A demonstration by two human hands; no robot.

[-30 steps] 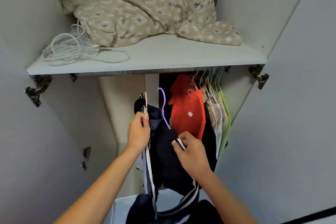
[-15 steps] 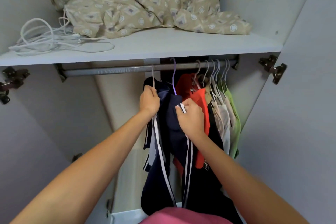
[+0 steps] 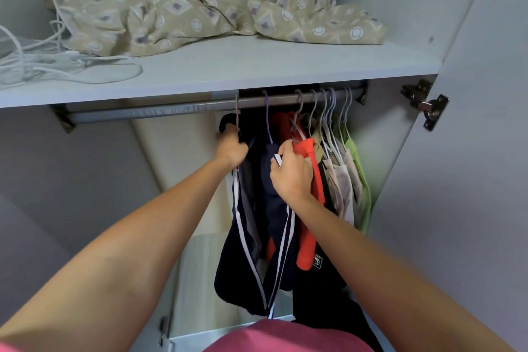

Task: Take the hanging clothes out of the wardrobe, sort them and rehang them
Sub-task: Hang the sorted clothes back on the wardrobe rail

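Note:
A grey metal rail (image 3: pixel 160 114) runs under the wardrobe shelf. My left hand (image 3: pixel 232 148) grips the top of a navy garment with white stripes (image 3: pixel 243 251) at its pale hanger (image 3: pixel 237 108), whose hook sits on the rail. My right hand (image 3: pixel 291 174) pinches a second navy striped garment (image 3: pixel 278 237) on a purple hanger (image 3: pixel 268 120). To the right hang a red shirt (image 3: pixel 310 208), beige tops (image 3: pixel 343 180) and a light green top (image 3: pixel 358 168) on white hangers.
A patterned beige cloth (image 3: pixel 200 0) and a coil of white cord (image 3: pixel 43 62) lie on the shelf (image 3: pixel 257 65) above the rail. The open right door (image 3: pixel 471 180) carries a metal hinge (image 3: pixel 425 103). The rail's left half is bare.
Both hands have risen with the navy garments from below the shelf up to the rail. The pale and purple hanger hooks now sit on the rail.

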